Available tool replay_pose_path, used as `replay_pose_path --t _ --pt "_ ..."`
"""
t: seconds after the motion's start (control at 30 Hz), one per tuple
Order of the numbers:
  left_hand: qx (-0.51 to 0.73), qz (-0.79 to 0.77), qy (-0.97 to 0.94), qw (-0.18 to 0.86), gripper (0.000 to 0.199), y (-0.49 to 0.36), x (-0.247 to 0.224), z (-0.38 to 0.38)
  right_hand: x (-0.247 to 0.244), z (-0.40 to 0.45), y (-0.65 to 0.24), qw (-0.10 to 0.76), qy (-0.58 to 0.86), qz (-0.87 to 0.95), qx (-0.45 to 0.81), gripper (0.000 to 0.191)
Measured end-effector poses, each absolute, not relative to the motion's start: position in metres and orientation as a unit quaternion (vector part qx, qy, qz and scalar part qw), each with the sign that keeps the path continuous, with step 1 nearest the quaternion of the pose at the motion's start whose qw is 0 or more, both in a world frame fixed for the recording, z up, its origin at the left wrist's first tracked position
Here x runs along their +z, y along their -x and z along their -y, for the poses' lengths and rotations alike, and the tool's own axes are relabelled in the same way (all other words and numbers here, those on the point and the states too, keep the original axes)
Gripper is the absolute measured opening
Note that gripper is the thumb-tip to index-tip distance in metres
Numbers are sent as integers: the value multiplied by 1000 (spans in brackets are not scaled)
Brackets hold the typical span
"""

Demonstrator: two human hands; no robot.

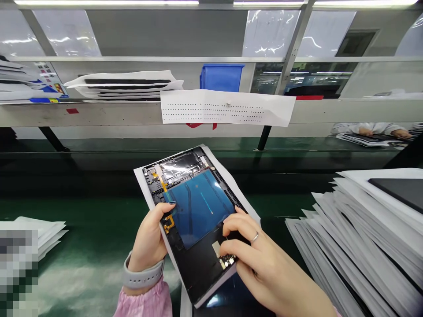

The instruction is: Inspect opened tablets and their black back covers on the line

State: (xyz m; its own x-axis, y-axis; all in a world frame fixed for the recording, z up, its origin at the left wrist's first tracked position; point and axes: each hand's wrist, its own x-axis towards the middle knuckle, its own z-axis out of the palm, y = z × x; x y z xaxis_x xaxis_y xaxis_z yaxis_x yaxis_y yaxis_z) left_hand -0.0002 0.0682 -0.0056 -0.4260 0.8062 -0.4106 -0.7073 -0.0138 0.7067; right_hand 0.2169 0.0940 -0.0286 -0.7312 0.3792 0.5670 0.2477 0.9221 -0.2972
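An opened tablet (198, 220) with a blue film-covered battery area and bare inner parts lies tilted on a white sheet (249, 210), raised above the bench. My left hand (150, 237) grips its left edge, thumb on top near the blue film. Over the lower right part is my right hand (254, 255), a ring on one finger, its fingers curled at the tablet's edge beside a small component area. Whether its fingertips pinch anything is hidden. Below the tablet shows another dark, shiny panel (234, 299).
Stacked white sheets with dark panels (357, 246) stand at the right, more sheets (53, 233) at the left. A shelf (125, 112) ahead carries padded sheets and a blue bin (222, 78). Another person's hands (401, 133) are at the far right.
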Motion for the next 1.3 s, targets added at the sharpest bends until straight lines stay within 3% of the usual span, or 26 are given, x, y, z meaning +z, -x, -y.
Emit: replay_pose_path --t 0.23,0.37,0.47,0.6,0.7,0.87,1.03,1.13,1.17,1.23,1.3 --pt "701 -466 -51 538 28 1 -3 -70 -19 -88 -236 317 176 905 221 31" --pt "698 -463 -50 544 25 0 -2 -69 -25 -103 -245 482 330 757 292 6" --pt "690 -464 -49 554 25 -4 -2 -69 -33 -124 -240 479 397 674 399 31" --pt "664 -464 -54 583 27 -7 -8 -68 -37 -139 -228 432 315 621 573 46" --pt "642 -392 -110 649 26 -5 -17 -66 -36 -136 -225 442 318 579 607 55" --pt "630 -268 -177 707 47 -6 -19 -60 -27 -124 -231 456 354 601 552 51" --pt "668 -275 -154 674 49 -17 -6 -56 -24 -116 -233 475 368 607 520 50" --pt "670 -287 -153 668 48 -18 -3 -53 -25 -115 -235 472 364 577 558 29" --pt "668 -289 -154 668 48 -18 -3 -53 -25 -117 -235 471 359 557 582 33" --pt "666 -286 -161 670 49 -15 -5 -53 -25 -121 -236 470 347 514 628 65" --pt "665 -267 -176 675 49 -12 -10 -53 -25 -126 -236 444 334 490 672 76"
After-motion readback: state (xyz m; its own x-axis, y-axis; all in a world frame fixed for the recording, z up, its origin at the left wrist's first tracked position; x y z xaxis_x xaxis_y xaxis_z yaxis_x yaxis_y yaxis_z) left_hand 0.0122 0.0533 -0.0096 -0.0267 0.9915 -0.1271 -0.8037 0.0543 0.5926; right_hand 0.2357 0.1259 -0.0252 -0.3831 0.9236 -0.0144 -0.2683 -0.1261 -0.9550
